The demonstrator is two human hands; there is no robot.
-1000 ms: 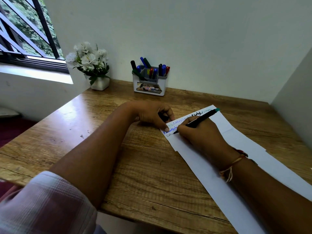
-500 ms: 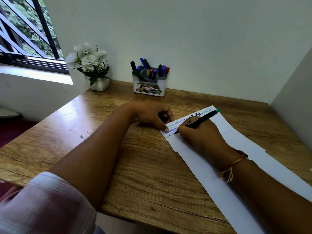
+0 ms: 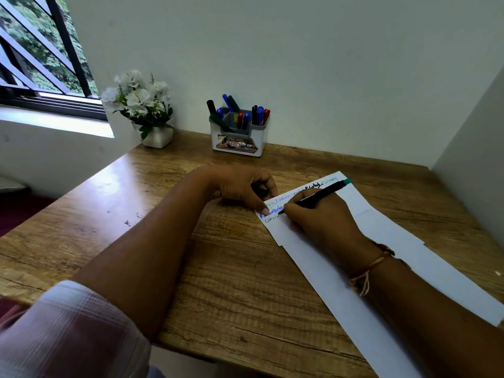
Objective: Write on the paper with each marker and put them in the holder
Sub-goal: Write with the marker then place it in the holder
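Desk (image 3: 218, 268) — marker (image 3: 319, 196) in right hand (image 3: 319, 222), tip on paper (image 3: 381, 227) — cap (image 3: 262, 190) in left hand (image 3: 240, 185)

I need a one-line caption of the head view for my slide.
The right hand writes on the paper with a black marker; left hand touches the paper's edge; holder stands behind.

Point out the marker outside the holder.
The black, teal-ended marker gripped by the right hand, tip on the paper; the rest stand in the holder.
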